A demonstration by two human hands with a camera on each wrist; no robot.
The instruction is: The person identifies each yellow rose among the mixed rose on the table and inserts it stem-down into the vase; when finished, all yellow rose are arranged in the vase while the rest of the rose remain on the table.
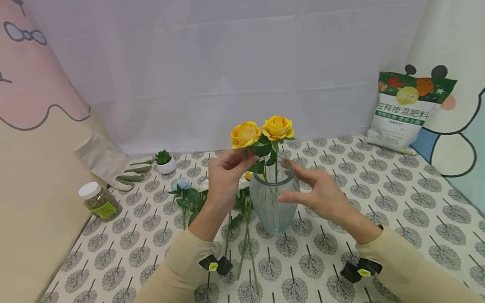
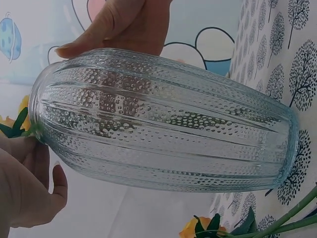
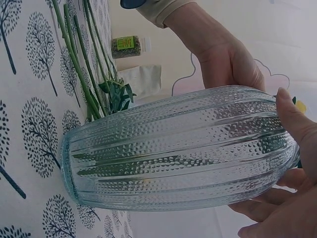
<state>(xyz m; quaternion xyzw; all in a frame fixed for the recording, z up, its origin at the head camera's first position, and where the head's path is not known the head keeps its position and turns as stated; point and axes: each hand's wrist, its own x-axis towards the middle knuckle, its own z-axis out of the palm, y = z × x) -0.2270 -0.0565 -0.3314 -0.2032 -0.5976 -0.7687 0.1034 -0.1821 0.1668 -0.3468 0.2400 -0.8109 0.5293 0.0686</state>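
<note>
Two yellow roses (image 1: 278, 128) stand at the mouth of a ribbed clear glass vase (image 1: 275, 211), their stems reaching inside. My left hand (image 1: 227, 174) pinches the stem of the left rose (image 1: 246, 135) just above the rim. On the vase's right side, my right hand (image 1: 326, 194) holds the upper part between thumb and fingers. The left wrist view shows the left fingertips close to the vase's rim (image 2: 35, 106). Through the glass in the right wrist view, green stems (image 3: 129, 166) are visible inside the upright vase.
Left of the vase lie more flowers, among them a blue one (image 1: 181, 184), with long green stems (image 1: 249, 247). Farther left are a lidded jar (image 1: 99, 201), a glove (image 1: 104, 158) and a small potted succulent (image 1: 165, 163). A fertilizer bag (image 1: 408, 110) leans at the back right.
</note>
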